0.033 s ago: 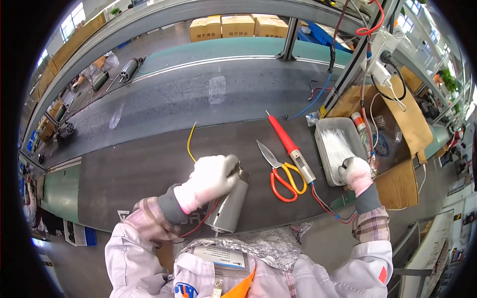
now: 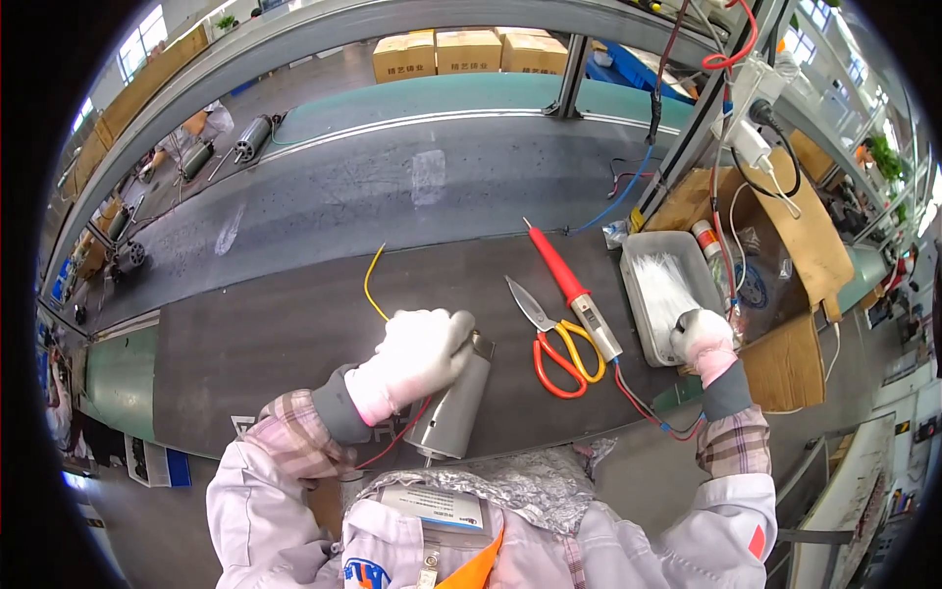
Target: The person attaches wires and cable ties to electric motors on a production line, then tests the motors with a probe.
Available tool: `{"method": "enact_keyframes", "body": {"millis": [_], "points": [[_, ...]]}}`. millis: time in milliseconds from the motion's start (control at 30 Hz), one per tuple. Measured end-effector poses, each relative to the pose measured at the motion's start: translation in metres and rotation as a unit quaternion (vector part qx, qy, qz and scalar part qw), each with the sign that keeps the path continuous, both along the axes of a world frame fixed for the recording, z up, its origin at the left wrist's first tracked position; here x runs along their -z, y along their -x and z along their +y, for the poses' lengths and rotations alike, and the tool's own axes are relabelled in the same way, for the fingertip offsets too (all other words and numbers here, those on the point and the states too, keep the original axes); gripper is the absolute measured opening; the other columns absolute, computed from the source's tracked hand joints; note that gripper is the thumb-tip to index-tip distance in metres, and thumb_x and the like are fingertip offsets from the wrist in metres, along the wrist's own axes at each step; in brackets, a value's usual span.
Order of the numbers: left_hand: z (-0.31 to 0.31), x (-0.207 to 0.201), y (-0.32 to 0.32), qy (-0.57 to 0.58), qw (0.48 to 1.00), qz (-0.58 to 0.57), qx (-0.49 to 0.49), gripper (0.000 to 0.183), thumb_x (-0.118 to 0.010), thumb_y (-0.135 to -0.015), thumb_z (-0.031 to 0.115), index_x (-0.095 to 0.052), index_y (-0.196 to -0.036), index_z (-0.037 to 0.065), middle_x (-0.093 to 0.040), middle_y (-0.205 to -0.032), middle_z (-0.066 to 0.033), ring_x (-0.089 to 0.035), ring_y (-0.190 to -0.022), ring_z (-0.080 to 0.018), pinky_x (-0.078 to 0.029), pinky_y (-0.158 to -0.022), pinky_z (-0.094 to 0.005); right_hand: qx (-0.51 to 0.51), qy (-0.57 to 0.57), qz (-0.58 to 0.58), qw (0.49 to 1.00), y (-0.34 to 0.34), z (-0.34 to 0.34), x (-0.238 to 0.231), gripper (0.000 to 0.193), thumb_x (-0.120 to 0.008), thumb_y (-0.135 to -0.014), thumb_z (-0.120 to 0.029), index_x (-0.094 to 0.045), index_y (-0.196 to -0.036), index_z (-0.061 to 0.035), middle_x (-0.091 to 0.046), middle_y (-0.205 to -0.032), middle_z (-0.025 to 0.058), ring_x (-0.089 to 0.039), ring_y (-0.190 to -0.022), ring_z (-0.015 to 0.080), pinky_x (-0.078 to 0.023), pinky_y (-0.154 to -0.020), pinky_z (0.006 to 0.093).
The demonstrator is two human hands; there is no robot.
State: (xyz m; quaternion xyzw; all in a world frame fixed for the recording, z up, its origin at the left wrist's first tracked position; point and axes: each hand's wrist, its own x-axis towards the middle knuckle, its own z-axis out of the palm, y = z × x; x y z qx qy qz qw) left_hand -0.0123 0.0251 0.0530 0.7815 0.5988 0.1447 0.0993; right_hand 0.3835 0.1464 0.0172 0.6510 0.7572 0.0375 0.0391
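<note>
My left hand (image 2: pixel 422 353), in a white glove, is closed at the upper end of a silver cylindrical motor (image 2: pixel 451 407). The motor lies tilted on the dark mat, its shaft toward me. From under that hand run a yellow wire (image 2: pixel 373 280) and a red wire (image 2: pixel 402 432); the fingers appear to grip these wires. My right hand (image 2: pixel 703 339), gloved too, is closed at the near end of a grey tray (image 2: pixel 633 285) of white cable ties (image 2: pixel 665 290). Whatever is between its fingers is hidden. Scissors (image 2: pixel 554 344) with red and yellow handles lie between my hands.
A red-handled electric soldering iron (image 2: pixel 561 270) lies beside the scissors, its cord (image 2: pixel 648 404) trailing to the mat's near edge. An open cardboard box (image 2: pixel 785 334) stands right of the tray. Cables (image 2: pixel 721 187) hang along a metal post. Several motors (image 2: pixel 253 137) lie far left.
The yellow wire's free end has shifted slightly left, and my left hand has moved very slightly. My right hand stays at the tray.
</note>
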Motion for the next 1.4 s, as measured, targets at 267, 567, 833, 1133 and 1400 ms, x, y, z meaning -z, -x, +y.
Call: {"method": "enact_keyframes", "body": {"millis": [267, 567, 833, 1133, 1400], "points": [[0.016, 0.009, 0.011, 0.18, 0.932, -0.292, -0.117, 0.031, -0.065, -0.08, 0.028, -0.067, -0.085, -0.002, -0.065, -0.07, -0.0173, -0.065, -0.067, -0.0209, -0.051, -0.065, -0.0364, -0.032, -0.077, 0.133, 0.988, -0.01, -0.041, -0.065, 0.019, -0.062, -0.08, -0.02, -0.071, -0.084, -0.0033, -0.068, -0.083, 0.019, -0.067, -0.08, 0.0358, -0.053, -0.075, 0.0419], [0.038, 0.005, 0.01, 0.205, 0.948, -0.208, -0.13, 0.033, -0.059, -0.092, 0.031, -0.064, -0.086, -0.002, -0.058, -0.069, -0.0069, -0.051, -0.065, -0.0097, -0.046, -0.062, -0.0322, -0.364, -0.034, 0.4, 0.841, 0.153, -0.099, -0.007, 0.014, -0.073, -0.075, -0.014, -0.072, -0.086, -0.0051, -0.065, -0.074, 0.0108, -0.063, -0.071, 0.0293, -0.049, -0.069, 0.0393], [0.035, -0.011, 0.014, 0.294, 0.945, -0.098, -0.107, 0.043, -0.05, -0.095, 0.031, -0.06, -0.12, -0.003, -0.066, -0.105, -0.0253, -0.066, -0.097, -0.0373, -0.052, -0.087, -0.0404, -0.324, -0.093, 0.343, 0.877, 0.238, -0.085, 0.017, 0.018, -0.07, -0.077, -0.024, -0.062, -0.066, -0.0113, -0.058, -0.064, 0.0072, -0.061, -0.062, 0.0274, -0.047, -0.058, 0.043], [0.005, 0.008, 0.017, 0.058, 0.99, -0.08, -0.106, 0.046, -0.054, -0.089, 0.021, -0.05, -0.129, -0.002, -0.065, -0.088, -0.0284, -0.064, -0.088, -0.0442, -0.051, -0.077, -0.0486, -0.34, -0.103, 0.341, 0.871, 0.246, -0.079, 0.012, 0.021, -0.067, -0.079, -0.025, -0.061, -0.067, -0.0092, -0.061, -0.067, 0.0089, -0.064, -0.066, 0.0288, -0.05, -0.061, 0.0423], [-0.009, 0.024, 0.014, 0.056, 0.877, -0.415, -0.236, 0.04, -0.058, -0.081, 0.009, -0.059, -0.12, -0.002, -0.069, -0.09, -0.0167, -0.068, -0.082, -0.0204, -0.053, -0.078, -0.0322, -0.171, 0.176, 0.646, 0.723, 0.24, -0.073, 0.031, 0.027, -0.072, -0.086, -0.029, -0.07, -0.088, -0.0019, -0.066, -0.074, 0.0048, -0.06, -0.061, 0.0096, -0.046, -0.055, 0.0249]]}}
